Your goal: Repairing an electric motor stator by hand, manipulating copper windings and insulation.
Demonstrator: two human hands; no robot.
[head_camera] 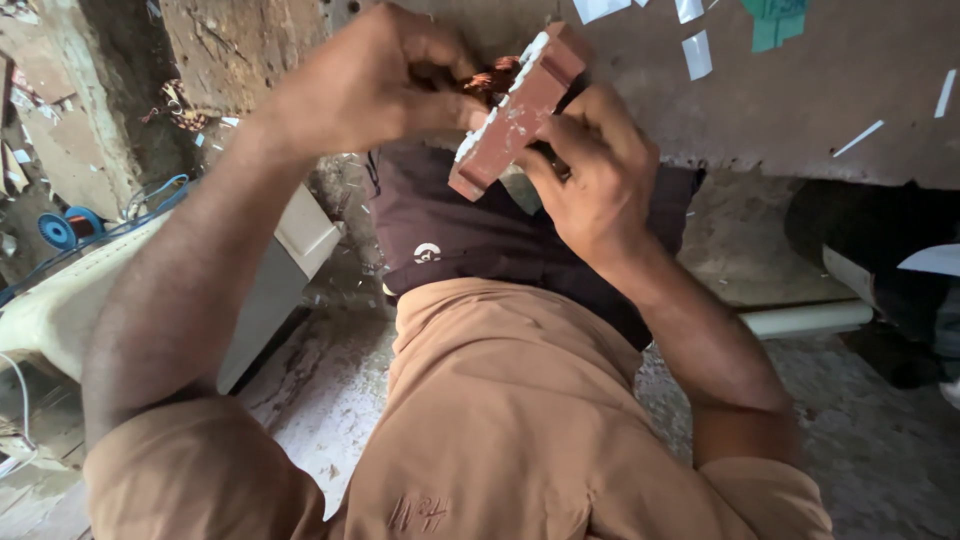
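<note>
While both hands grip it at top centre, reddish-brown block with white inserts tilts diagonally; right hand wraps its lower side, left hand pinches copper wire at its top. Blue spool far left.

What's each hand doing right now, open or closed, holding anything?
Left hand: closed, fingers pinching at the coppery wire on the reddish-brown block.
Right hand: closed, gripping the block from below.

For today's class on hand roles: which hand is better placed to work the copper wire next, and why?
Probably the left hand: its fingertips pinch at the copper wire. The right hand is wrapped round the reddish block, steadying it.
</note>
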